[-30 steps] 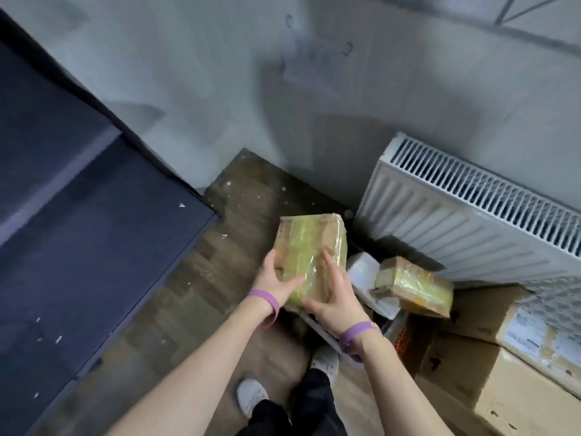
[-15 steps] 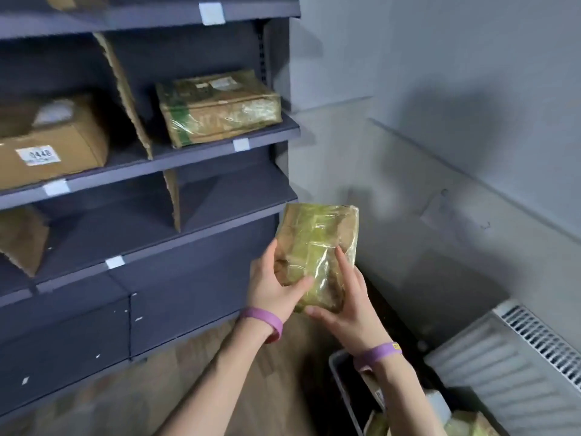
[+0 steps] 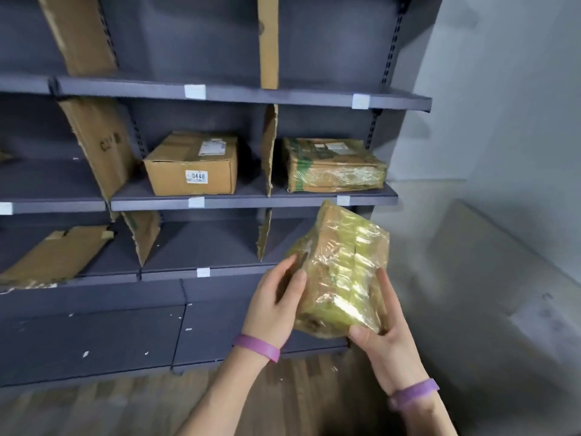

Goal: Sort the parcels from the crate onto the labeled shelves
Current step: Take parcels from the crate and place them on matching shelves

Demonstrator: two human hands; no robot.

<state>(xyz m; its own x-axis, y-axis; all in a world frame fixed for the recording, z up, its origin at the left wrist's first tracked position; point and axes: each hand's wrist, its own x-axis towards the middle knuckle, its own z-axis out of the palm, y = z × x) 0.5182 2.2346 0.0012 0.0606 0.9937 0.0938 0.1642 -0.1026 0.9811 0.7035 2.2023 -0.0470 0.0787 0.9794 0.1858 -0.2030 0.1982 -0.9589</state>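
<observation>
A small cardboard parcel wrapped in yellowish tape and film (image 3: 342, 265) is held in the air in front of the dark grey shelving (image 3: 251, 96). My left hand (image 3: 276, 303) holds its left side, thumb on the front face. My right hand (image 3: 386, 335) grips its lower right corner from below. The parcel hangs before the right end of the lower shelf, just below the middle shelf's edge. On the middle shelf sit a brown box marked 0448 (image 3: 191, 166) and a film-wrapped parcel (image 3: 334, 165). The crate is out of view.
Cardboard dividers (image 3: 268, 152) split the shelves into bays, and white labels (image 3: 196, 202) mark the shelf edges. A flattened cardboard piece (image 3: 53, 256) lies on the lower left shelf. A grey wall (image 3: 503, 152) stands to the right, wood floor (image 3: 125, 404) below.
The view swung from the floor and radiator up to the shelving. Both hands kept hold of the wrapped parcel and carried it toward the right end of the shelves.
</observation>
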